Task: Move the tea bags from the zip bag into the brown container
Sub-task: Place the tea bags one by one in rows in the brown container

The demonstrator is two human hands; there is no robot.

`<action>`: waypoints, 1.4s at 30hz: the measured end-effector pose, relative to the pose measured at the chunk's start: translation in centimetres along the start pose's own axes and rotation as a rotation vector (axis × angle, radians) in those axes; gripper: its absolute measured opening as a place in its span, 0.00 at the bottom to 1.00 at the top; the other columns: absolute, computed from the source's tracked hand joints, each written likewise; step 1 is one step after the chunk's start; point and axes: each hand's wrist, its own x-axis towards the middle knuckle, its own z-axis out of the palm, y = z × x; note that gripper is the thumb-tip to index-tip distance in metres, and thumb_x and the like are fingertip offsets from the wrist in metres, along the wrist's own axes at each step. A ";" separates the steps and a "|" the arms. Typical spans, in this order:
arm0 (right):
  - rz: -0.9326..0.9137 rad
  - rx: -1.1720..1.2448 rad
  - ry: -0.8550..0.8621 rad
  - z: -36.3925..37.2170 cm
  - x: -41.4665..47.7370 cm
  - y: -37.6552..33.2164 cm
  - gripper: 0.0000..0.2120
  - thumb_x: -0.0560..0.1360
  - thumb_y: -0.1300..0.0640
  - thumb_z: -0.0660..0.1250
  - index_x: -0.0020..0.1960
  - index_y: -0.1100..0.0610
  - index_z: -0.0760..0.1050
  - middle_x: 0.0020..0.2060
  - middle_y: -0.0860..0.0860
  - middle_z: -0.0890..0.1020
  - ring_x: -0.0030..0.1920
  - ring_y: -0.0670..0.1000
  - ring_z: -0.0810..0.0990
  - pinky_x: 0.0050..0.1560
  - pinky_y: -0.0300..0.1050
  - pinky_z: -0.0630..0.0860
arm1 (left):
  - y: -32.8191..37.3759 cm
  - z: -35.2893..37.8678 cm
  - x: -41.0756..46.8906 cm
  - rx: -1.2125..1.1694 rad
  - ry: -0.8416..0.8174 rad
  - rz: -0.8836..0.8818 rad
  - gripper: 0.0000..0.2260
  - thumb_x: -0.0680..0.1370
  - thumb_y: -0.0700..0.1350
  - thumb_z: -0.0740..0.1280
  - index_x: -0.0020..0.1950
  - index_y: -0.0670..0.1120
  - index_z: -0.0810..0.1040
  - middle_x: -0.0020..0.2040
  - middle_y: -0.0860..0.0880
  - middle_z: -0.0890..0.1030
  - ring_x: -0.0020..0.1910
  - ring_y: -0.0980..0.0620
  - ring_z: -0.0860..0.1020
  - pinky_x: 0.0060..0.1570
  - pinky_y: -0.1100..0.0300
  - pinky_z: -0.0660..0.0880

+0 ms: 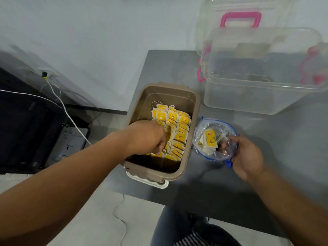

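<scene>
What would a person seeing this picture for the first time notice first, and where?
Rows of yellow tea bags lie in the brown container at the left edge of the table, where the left hand reaches in among them. Right of it, the right hand holds the blue-rimmed zip bag with a few tea bags inside. Behind stands a clear plastic box with pink latches.

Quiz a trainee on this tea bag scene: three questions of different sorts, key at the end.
1. True or false: the zip bag is empty.
2. The left hand reaches into: A the brown container; B the zip bag; C neither.
3. Fill in: the clips on the clear box are ___.
Key: 1 false; 2 A; 3 pink.
</scene>
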 end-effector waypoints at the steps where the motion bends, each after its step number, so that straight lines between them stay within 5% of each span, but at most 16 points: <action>1: 0.002 -0.004 -0.001 0.1 -0.1 -0.1 0.08 0.80 0.61 0.56 0.46 0.60 0.72 0.31 0.55 0.76 0.33 0.51 0.77 0.38 0.45 0.80 | 0.1 0.2 0.1 -0.003 -0.008 -0.006 0.05 0.74 0.43 0.71 0.43 0.51 0.85 0.38 0.56 0.83 0.39 0.59 0.80 0.48 0.56 0.80; 7: 0.005 0.014 0.013 0.1 0.0 -0.1 0.05 0.80 0.61 0.57 0.48 0.59 0.70 0.32 0.56 0.76 0.32 0.52 0.77 0.38 0.46 0.81 | 0.5 0.3 0.5 0.005 -0.107 -0.049 0.03 0.73 0.41 0.72 0.44 0.49 0.85 0.40 0.54 0.83 0.42 0.55 0.81 0.51 0.55 0.79; 13: 0.002 0.014 0.062 -0.2 0.4 0.2 0.04 0.80 0.61 0.58 0.48 0.60 0.71 0.31 0.56 0.78 0.31 0.51 0.79 0.33 0.45 0.80 | 0.4 -0.7 -1.1 -0.054 -0.032 -0.025 0.04 0.75 0.46 0.73 0.48 0.49 0.85 0.43 0.55 0.85 0.44 0.59 0.80 0.52 0.59 0.77; 21: -0.043 -0.030 0.146 0.1 0.3 0.4 0.07 0.78 0.64 0.61 0.42 0.60 0.73 0.32 0.58 0.78 0.29 0.52 0.78 0.27 0.43 0.76 | 3.5 -4.8 -4.0 -0.216 0.454 -0.035 0.04 0.76 0.52 0.71 0.46 0.52 0.83 0.39 0.59 0.82 0.38 0.65 0.77 0.42 0.71 0.71; 25: -0.073 -0.109 0.142 0.4 -0.3 0.6 0.01 0.71 0.65 0.64 0.41 0.62 0.72 0.29 0.56 0.74 0.28 0.51 0.73 0.28 0.41 0.74 | 8.5 -5.1 -3.5 -0.534 0.700 0.023 0.02 0.76 0.48 0.73 0.46 0.51 0.84 0.39 0.55 0.84 0.39 0.58 0.80 0.42 0.68 0.75; 30: -0.107 -0.131 0.212 -0.6 -0.3 0.7 0.02 0.75 0.64 0.68 0.46 0.61 0.75 0.35 0.60 0.78 0.37 0.57 0.77 0.40 0.48 0.78 | 14.4 -2.4 0.4 -0.551 0.624 0.047 0.04 0.76 0.41 0.71 0.49 0.48 0.84 0.42 0.53 0.84 0.36 0.65 0.78 0.40 0.78 0.69; 35: -0.138 -0.157 0.199 -1.8 -1.4 0.1 0.05 0.77 0.64 0.67 0.43 0.60 0.75 0.37 0.60 0.81 0.38 0.56 0.81 0.40 0.47 0.80 | 16.2 1.2 4.3 -0.495 0.558 -0.129 0.07 0.76 0.39 0.69 0.50 0.47 0.85 0.48 0.47 0.85 0.49 0.49 0.82 0.55 0.56 0.77; 42: -0.134 -0.134 0.193 -2.2 -2.3 0.2 0.10 0.78 0.65 0.66 0.38 0.58 0.74 0.36 0.60 0.77 0.37 0.55 0.75 0.39 0.47 0.75 | 16.6 3.7 5.7 -0.399 0.452 -0.251 0.15 0.75 0.47 0.72 0.61 0.47 0.81 0.55 0.43 0.83 0.54 0.44 0.81 0.57 0.55 0.77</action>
